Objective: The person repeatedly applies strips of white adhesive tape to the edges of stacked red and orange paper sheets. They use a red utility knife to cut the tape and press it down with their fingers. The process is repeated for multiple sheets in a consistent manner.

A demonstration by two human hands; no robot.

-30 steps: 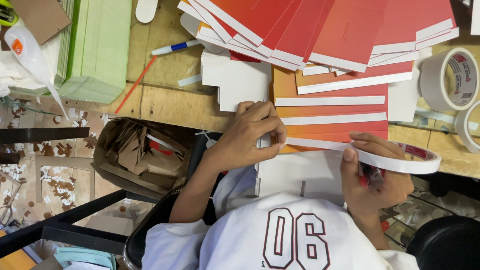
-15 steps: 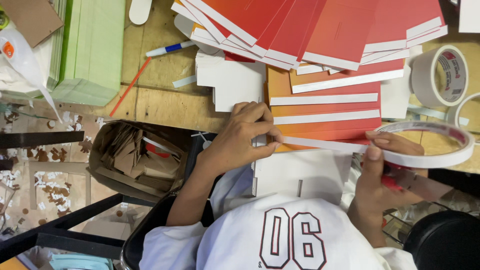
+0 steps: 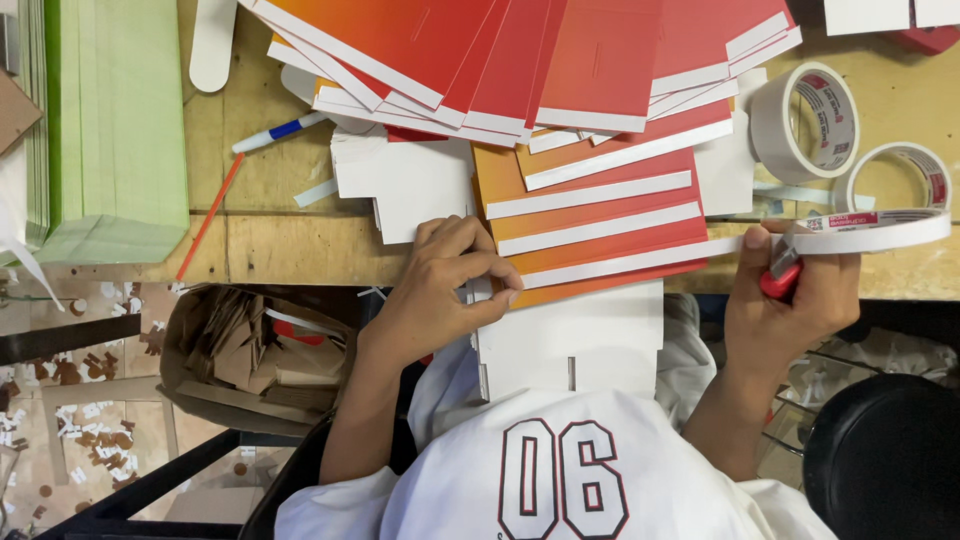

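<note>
Left hand: I see fingers pinching tape strip end onto orange-red card at table edge | Right hand: grasping tape roll plus red cutter, strip stretched between hands.

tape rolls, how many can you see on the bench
3: one tape roll lying top right, a second roll beside it, a third roll in the right hand. Others may be hidden.

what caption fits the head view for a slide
Left hand pins white tape strip onto red-orange card sheet; right hand holds white tape roll.
</note>
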